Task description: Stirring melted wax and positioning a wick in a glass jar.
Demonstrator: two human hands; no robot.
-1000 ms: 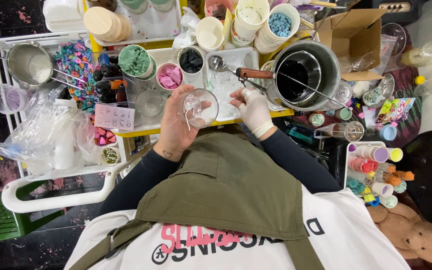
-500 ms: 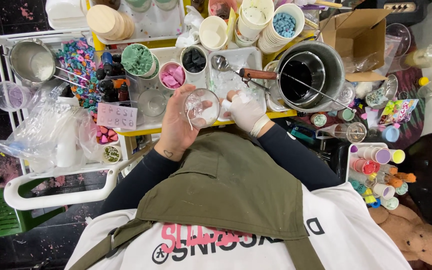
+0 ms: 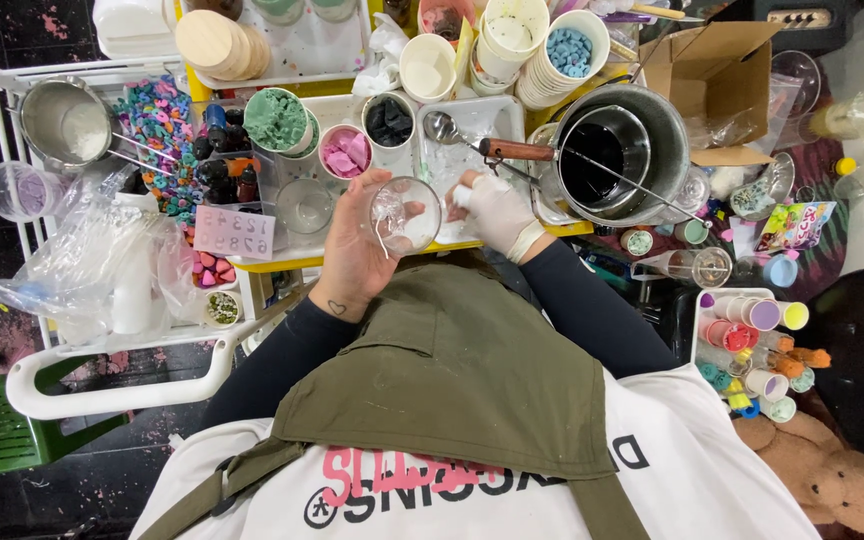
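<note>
Over the cluttered tabletop [image 3: 282, 262], at 9 o'clock of the big steel pot [image 3: 620, 150], the left hand [image 3: 352, 250] grips a clear glass cup [image 3: 405, 216] tilted sideways, while the gloved right hand [image 3: 492, 212], fingers curled, touches its rim at 3 o'clock.

Your left hand [image 3: 352, 255] gripped a clear glass [image 3: 407, 215]; your gloved right hand [image 3: 497, 212] touched its rim, above the white tray [image 3: 472, 125] beside the metal pot [image 3: 617, 150].

My one head camera looks straight down, close over my left hand [image 3: 357, 255] and right hand [image 3: 492, 210], worktable clutter beyond them, apron [image 3: 452, 370] nearer.
</note>
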